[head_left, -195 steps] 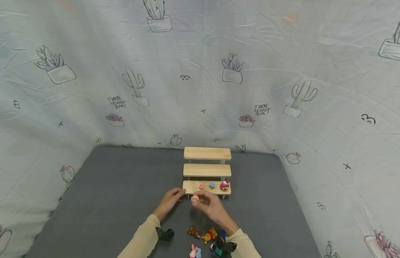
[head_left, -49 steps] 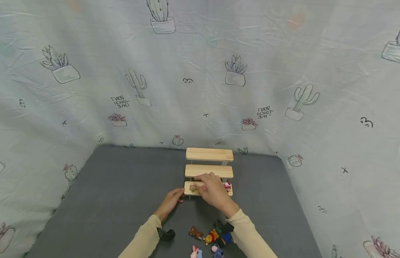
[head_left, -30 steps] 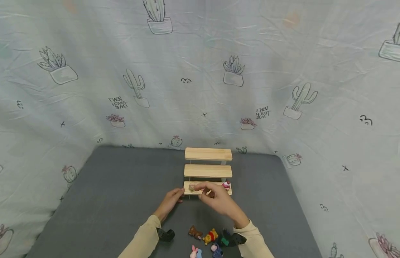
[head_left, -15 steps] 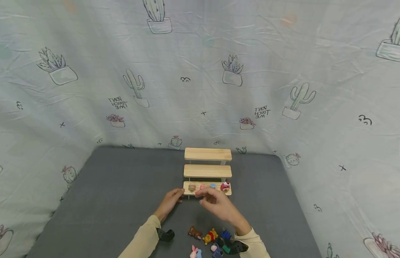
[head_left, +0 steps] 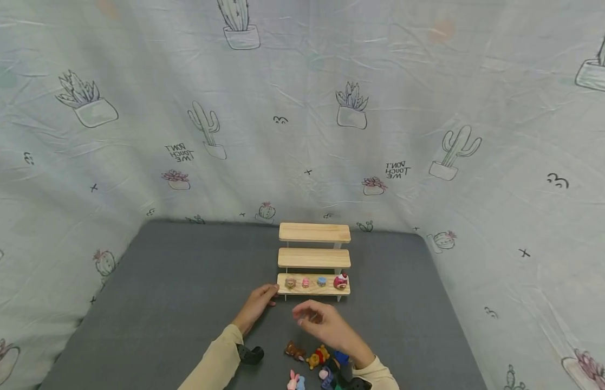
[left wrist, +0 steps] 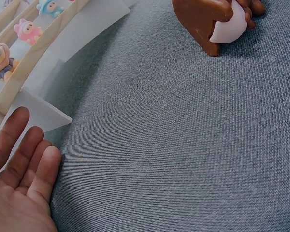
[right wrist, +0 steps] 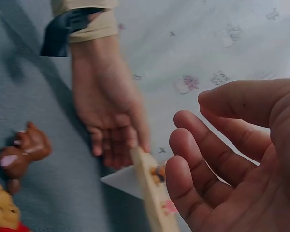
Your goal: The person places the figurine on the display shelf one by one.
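Observation:
A three-tier wooden display stand [head_left: 314,258] stands at the back of the grey table. Its lowest shelf carries a row of small figurines: a beige one [head_left: 290,283], a pink one [head_left: 305,282], a blue one [head_left: 321,281] and a larger red-and-white one [head_left: 340,281]. My left hand [head_left: 255,306] holds the left end of that shelf, thumb on top and fingers below. In front of the stand my right hand [head_left: 326,325] hovers with loosely bent fingers and nothing in them. Below it lie a brown figurine [head_left: 295,351] and a yellow bear figurine in red [head_left: 318,357].
Further figurines lie near the front: a pink-eared one [head_left: 293,381], a purple-blue one [head_left: 326,377] and a blue one [head_left: 341,358], partly hidden by the right wrist's black strap [head_left: 357,384]. A patterned cloth [head_left: 307,135] encloses the table's back and sides.
The beige figurine, earlier in my right hand, now stands at the lowest shelf's left. My right hand has let go and drawn back toward the loose figurines; my left hand has stayed put.

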Tool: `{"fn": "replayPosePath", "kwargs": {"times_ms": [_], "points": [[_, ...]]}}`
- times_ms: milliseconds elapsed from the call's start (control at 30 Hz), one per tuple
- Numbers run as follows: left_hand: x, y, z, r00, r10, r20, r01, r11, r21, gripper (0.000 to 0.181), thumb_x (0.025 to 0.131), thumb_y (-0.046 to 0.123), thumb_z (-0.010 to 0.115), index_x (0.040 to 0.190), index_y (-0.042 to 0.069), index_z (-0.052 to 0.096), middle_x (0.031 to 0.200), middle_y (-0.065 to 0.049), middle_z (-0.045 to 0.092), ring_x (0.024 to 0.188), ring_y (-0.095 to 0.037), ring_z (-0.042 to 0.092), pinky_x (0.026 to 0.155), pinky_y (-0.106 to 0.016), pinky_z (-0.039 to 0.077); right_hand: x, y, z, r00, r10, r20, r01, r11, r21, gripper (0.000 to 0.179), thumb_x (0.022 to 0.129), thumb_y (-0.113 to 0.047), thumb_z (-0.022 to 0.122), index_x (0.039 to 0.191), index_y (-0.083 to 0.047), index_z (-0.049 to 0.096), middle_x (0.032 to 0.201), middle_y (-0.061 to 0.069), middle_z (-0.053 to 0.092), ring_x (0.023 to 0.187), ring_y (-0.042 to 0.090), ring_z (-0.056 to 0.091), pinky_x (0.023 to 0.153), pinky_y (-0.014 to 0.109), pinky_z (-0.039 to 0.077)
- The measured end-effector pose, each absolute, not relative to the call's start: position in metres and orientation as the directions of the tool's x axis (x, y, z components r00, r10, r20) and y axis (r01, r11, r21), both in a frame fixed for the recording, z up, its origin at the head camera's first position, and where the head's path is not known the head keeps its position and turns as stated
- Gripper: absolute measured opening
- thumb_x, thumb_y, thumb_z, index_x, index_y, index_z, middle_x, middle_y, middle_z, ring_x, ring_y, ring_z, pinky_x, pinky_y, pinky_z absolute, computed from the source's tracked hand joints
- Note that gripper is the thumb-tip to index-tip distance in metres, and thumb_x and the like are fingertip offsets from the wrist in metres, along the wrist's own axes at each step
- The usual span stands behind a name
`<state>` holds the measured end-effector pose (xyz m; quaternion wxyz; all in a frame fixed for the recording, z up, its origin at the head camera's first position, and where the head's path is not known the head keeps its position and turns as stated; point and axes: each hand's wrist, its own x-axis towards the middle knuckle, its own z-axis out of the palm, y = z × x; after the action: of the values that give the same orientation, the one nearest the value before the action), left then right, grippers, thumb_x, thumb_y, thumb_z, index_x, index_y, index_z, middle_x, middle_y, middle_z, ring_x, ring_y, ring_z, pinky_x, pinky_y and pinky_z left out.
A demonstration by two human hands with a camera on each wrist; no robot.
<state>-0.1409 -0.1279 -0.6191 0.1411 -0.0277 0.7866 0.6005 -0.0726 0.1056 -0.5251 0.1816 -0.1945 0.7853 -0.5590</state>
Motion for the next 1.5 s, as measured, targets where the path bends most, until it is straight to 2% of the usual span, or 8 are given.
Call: {"fn": "replayPosePath", "kwargs": {"times_ms": [200, 333, 567, 667, 833, 1167, 1500], "points": [[-0.142, -0.126, -0.619, -0.949, 0.104, -0.299, -0.26, 0.279, 0.924, 0.05, 0.103, 0.048, 0.054, 0.116, 0.001, 0.068, 0.116, -0.013, 0.066, 0.096, -0.018, 0.064, 0.084, -0.032, 0.053, -0.066, 0.101, -0.544, -0.833, -0.546, -0.096, -0.061, 0.263, -0.963, 0.024, 0.1, -0.018, 0.064, 0.121, -0.009, 0.069, 0.118, 0.024, 0.069, 0.086, 0.004, 0.063, 0.077, 0.022, 0.052], [-0.141, -0.126, -0.619, -0.945, 0.093, -0.314, -0.277, 0.287, 0.917, 0.049, 0.102, 0.048, 0.055, 0.115, 0.003, 0.069, 0.115, -0.011, 0.067, 0.094, -0.017, 0.064, 0.083, -0.032, 0.052, -0.064, 0.099, -0.551, -0.832, -0.544, -0.104, -0.063, 0.279, -0.958, 0.026, 0.099, -0.018, 0.064, 0.122, -0.005, 0.068, 0.118, 0.022, 0.07, 0.087, 0.005, 0.064, 0.078, 0.023, 0.053], [-0.141, -0.126, -0.618, -0.948, 0.096, -0.302, -0.265, 0.281, 0.922, 0.049, 0.103, 0.048, 0.055, 0.114, 0.003, 0.069, 0.114, -0.011, 0.066, 0.096, -0.017, 0.064, 0.085, -0.033, 0.053, -0.063, 0.101, -0.557, -0.854, -0.511, -0.1, -0.183, 0.474, -0.861, 0.03, 0.097, -0.029, 0.069, 0.121, -0.011, 0.07, 0.118, 0.001, 0.072, 0.108, 0.013, 0.058, 0.091, 0.036, 0.051], [-0.141, -0.126, -0.619, -0.948, 0.096, -0.302, -0.266, 0.282, 0.922, 0.048, 0.102, 0.048, 0.055, 0.114, 0.003, 0.069, 0.114, -0.011, 0.066, 0.095, -0.017, 0.064, 0.084, -0.032, 0.053, -0.062, 0.101, -0.56, -0.85, -0.512, -0.124, -0.198, 0.528, -0.825, 0.034, 0.095, -0.036, 0.07, 0.121, -0.013, 0.071, 0.118, -0.004, 0.071, 0.109, 0.013, 0.056, 0.094, 0.037, 0.048], [-0.141, -0.126, -0.619, -0.949, 0.098, -0.299, -0.263, 0.274, 0.925, 0.049, 0.102, 0.049, 0.055, 0.114, 0.003, 0.069, 0.114, -0.011, 0.066, 0.095, -0.017, 0.064, 0.084, -0.032, 0.053, -0.06, 0.1, -0.562, -0.844, -0.522, -0.126, -0.222, 0.554, -0.803, 0.036, 0.094, -0.038, 0.072, 0.121, -0.014, 0.07, 0.12, -0.005, 0.071, 0.109, 0.013, 0.055, 0.094, 0.038, 0.042], [-0.141, -0.127, -0.62, -0.948, 0.102, -0.302, -0.267, 0.265, 0.926, 0.05, 0.102, 0.048, 0.055, 0.115, 0.002, 0.068, 0.115, -0.012, 0.066, 0.098, -0.019, 0.063, 0.084, -0.032, 0.053, -0.058, 0.094, -0.564, -0.84, -0.522, -0.147, -0.217, 0.572, -0.791, 0.038, 0.092, -0.037, 0.075, 0.122, -0.014, 0.07, 0.121, -0.004, 0.07, 0.11, 0.011, 0.055, 0.096, 0.04, 0.041], [-0.142, -0.126, -0.62, -0.947, 0.097, -0.306, -0.272, 0.263, 0.926, 0.049, 0.102, 0.047, 0.055, 0.114, 0.001, 0.068, 0.114, -0.011, 0.066, 0.097, -0.018, 0.063, 0.083, -0.031, 0.053, -0.057, 0.094, -0.572, -0.83, -0.524, -0.191, -0.204, 0.605, -0.77, 0.037, 0.09, -0.033, 0.078, 0.122, -0.017, 0.07, 0.117, -0.004, 0.071, 0.103, 0.008, 0.055, 0.09, 0.035, 0.038]]}}
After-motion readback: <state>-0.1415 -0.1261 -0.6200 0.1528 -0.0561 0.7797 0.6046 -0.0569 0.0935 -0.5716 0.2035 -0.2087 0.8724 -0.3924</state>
